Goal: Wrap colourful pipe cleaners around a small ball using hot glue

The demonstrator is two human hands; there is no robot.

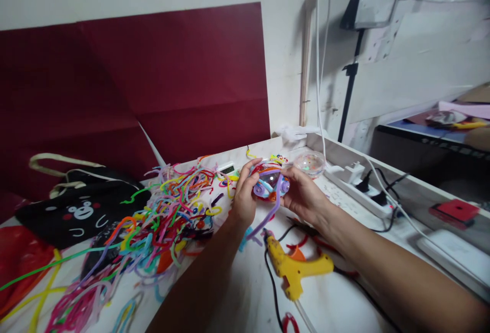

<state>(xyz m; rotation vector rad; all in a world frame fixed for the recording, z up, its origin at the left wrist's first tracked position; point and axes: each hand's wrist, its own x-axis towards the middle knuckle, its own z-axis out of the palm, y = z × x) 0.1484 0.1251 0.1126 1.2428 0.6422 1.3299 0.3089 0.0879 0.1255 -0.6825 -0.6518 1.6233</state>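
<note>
Craft piece (272, 178): coils (285, 185) on, likely unfinished.
Beyond glue gun (293, 266), left hand (245, 195) and right hand (305, 193) grip it, fingers curled; purple strip (272, 211) dangles.

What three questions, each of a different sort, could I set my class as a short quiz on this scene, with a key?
1. Multiple choice: what do the left hand and the right hand hold between them?
A. a power strip
B. a craft piece with purple coils
C. a clear dish

2. True or false: in the picture, the black bag lies to the left of the heap of pipe cleaners.

3. Fill the gap: the glue gun lying on the white table is ____ in colour.

Key: 1 B; 2 true; 3 yellow.
</note>
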